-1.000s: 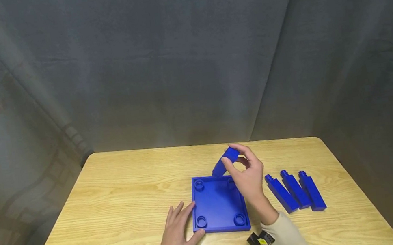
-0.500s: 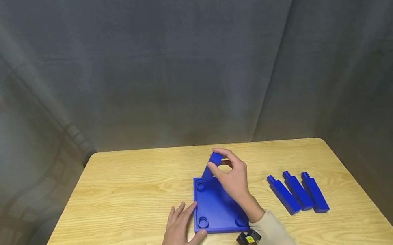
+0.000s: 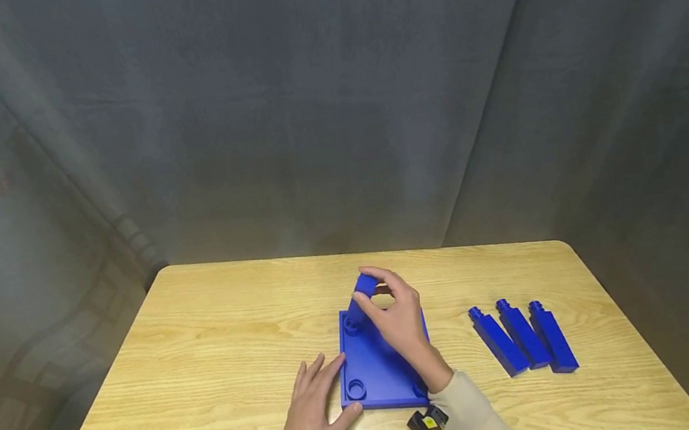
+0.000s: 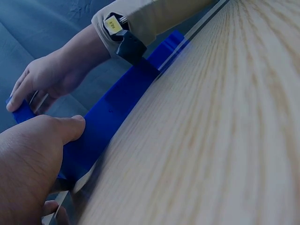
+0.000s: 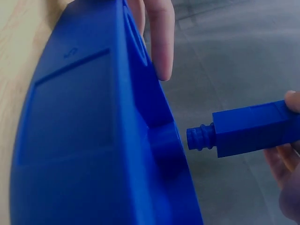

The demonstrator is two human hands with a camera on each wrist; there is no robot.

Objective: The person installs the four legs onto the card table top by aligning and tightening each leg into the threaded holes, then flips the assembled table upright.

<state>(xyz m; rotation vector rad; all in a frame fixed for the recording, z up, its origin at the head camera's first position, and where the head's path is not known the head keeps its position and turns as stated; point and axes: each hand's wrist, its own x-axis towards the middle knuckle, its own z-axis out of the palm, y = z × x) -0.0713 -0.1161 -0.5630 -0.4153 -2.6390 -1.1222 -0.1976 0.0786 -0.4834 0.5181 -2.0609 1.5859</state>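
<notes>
A blue square tabletop (image 3: 384, 371) lies with its raised rim and round corner sockets facing up. My right hand (image 3: 400, 319) pinches a blue table leg (image 3: 359, 301) near its upper end, between thumb and fingers. In the right wrist view, the threaded end of this leg (image 5: 253, 130) points at the tabletop side (image 5: 70, 112), with a gap between them. From the head it overlaps the far left socket (image 3: 351, 325). My left hand (image 3: 308, 420) is spread at the tabletop's near left corner, thumb on the front edge and index finger touching the left side.
To the right, three more blue legs (image 3: 526, 336) lie side by side on the wooden table (image 3: 206, 347), threaded ends pointing away. Grey curtains (image 3: 305, 105) hang behind and at both sides. A small black device (image 3: 426, 420) is strapped on the right wrist.
My right hand has carried the leg leftward, from the far edge's middle right to over the far left socket, and turned it more upright. My left hand and the tabletop stay put.
</notes>
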